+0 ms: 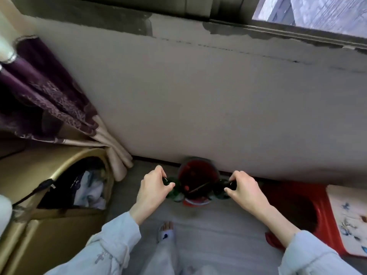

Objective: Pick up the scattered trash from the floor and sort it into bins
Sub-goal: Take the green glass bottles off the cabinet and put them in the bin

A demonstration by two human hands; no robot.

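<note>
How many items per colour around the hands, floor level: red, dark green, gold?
Red: 2, the red bin between the hands and the red stool at right.
Dark green: 2, one dark green bottle gripped by the left hand, one dark green bottle gripped by the right hand.
Gold: 1, the gold cabinet at left.
Total: 5.

A red bin [197, 180] was seen on the floor against the pale wall [198, 96], blurred. A dark green bottle [172, 190] was gripped by the left hand [154, 187] at the bin's left, and another dark bottle [221, 188] was gripped by the right hand [244, 188] at its right. A thin stick lay inside the bin. A red stool [294, 207] stood to the right, a purple curtain [39, 92] hung at left.
</note>
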